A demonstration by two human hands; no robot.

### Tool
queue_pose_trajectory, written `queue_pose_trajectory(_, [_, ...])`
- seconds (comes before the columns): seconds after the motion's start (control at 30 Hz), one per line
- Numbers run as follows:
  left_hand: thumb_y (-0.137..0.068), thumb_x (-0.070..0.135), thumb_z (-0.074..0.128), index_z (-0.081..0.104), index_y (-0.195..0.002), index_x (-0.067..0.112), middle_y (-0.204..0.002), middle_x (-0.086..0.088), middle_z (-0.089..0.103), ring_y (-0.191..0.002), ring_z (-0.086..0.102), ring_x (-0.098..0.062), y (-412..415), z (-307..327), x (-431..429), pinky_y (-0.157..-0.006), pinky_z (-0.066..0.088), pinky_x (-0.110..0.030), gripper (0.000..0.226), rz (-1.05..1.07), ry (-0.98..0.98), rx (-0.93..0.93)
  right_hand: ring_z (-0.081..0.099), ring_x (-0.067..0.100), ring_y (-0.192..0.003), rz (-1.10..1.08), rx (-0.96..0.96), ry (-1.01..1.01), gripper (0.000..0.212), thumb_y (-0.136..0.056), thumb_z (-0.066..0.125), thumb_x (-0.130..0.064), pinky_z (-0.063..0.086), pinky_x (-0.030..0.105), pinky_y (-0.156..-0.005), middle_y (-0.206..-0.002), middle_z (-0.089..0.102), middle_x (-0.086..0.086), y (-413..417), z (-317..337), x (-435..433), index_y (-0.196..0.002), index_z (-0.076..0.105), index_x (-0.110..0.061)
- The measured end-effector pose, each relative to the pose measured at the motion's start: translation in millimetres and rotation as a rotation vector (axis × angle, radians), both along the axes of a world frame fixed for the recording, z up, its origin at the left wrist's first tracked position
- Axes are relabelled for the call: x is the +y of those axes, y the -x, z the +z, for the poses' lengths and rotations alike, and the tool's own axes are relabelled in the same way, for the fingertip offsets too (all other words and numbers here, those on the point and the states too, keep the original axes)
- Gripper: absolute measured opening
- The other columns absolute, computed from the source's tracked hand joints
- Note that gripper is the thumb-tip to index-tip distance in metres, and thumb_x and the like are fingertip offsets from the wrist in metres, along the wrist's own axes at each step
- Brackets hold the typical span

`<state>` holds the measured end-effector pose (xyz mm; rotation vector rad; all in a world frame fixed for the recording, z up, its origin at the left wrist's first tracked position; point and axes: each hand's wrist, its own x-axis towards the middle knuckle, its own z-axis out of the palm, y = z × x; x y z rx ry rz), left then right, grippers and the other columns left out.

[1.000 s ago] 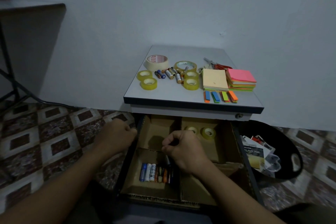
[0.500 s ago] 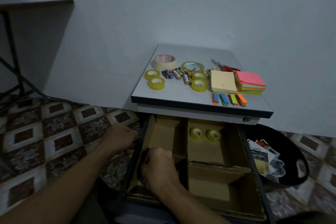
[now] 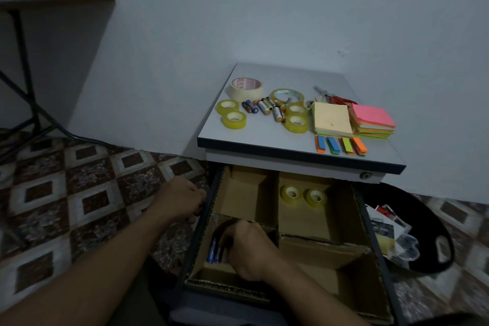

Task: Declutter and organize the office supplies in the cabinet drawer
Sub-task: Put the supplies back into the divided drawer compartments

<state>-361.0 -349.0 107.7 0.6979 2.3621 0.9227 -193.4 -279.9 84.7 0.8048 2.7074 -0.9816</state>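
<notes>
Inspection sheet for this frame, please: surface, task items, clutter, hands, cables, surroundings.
Surface: cabinet top holds the sorted supplies.
Task items: open drawer with cardboard dividers; two tape rolls in back right compartment; batteries in front left; more batteries, sticky notes on top.
Clutter: bin of discarded packaging beside the cabinet.
Hands: left hand on drawer's left edge; right hand in front left compartment, fingers hidden.
Cables: dark cable along the floor.
Surroundings: patterned floor, wall.

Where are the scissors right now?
In the head view the scissors lie on the cabinet top, toward its back right, just behind the cream note pad and the pink sticky notes.
</notes>
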Motion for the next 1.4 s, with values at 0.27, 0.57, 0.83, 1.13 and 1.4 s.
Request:
queue_pose_trajectory(0.27, [-0.095, 0.024, 0.062, 0.075, -0.077, -0.001, -0.061, -0.008, 0.071, -0.05, 0.068, -0.02, -1, 0, -1, -0.053, 0.05, -0.026, 0.033, 0.004, 0.017, 0.043, 0.059, 0.03, -0.103, 0.221, -0.247, -0.076, 0.015, -0.096, 0.051, -0.007, 0.049, 0.034, -0.08, -0.112, 0.06, 0.02, -4, 8, -2, -0.106, 0.059, 0.0])
queue_pose_trajectory(0.57, [-0.096, 0.025, 0.06, 0.073, -0.078, -0.005, -0.063, -0.01, 0.071, -0.049, 0.068, -0.019, -1, -2, 1, -0.054, 0.05, -0.027, 0.037, -0.025, 0.033, 0.093, 0.06, 0.026, -0.089, 0.229, -0.212, 0.017, 0.014, -0.093, 0.05, -0.008, 0.05, 0.033, -0.075, -0.095, 0.062, 0.016, 2, 6, -3, -0.082, 0.059, -0.006])
queue_pose_trajectory(0.83, [-0.095, 0.023, 0.062, 0.074, -0.074, -0.003, -0.061, -0.009, 0.071, -0.051, 0.068, -0.023, 1, -3, -1, -0.053, 0.051, -0.028, 0.035, -0.015, 0.014, 0.054, 0.06, 0.017, -0.115, 0.228, -0.195, 0.191, 0.043, -0.088, 0.043, -0.002, 0.045, 0.019, -0.096, -0.125, 0.067, 0.003, 8, 7, -3, -0.117, 0.072, -0.014])
queue_pose_trajectory(1.13, [-0.09, 0.028, 0.061, 0.056, -0.049, 0.009, -0.044, -0.001, 0.052, -0.039, 0.048, -0.017, -1, 11, 2, -0.047, 0.042, -0.029, 0.046, -0.035, -0.061, 0.376, 0.062, 0.022, -0.11, 0.306, -0.17, 0.205, 0.032, -0.097, 0.048, -0.008, 0.053, 0.038, -0.098, -0.123, 0.066, 0.006, 2, 43, 21, -0.123, 0.066, -0.017])
queue_pose_trajectory(1.4, [-0.092, 0.01, 0.059, 0.073, -0.09, 0.009, -0.072, 0.0, 0.067, -0.06, 0.056, -0.008, -1, 92, 50, -0.058, 0.046, -0.019, 0.015, -0.22, -0.544, 0.676, 0.061, 0.003, -0.088, 0.176, 0.115, 0.015, 0.022, -0.098, 0.05, -0.011, 0.049, 0.023, -0.079, -0.096, 0.062, -0.012, 5, 140, 89, -0.108, 0.064, -0.025])
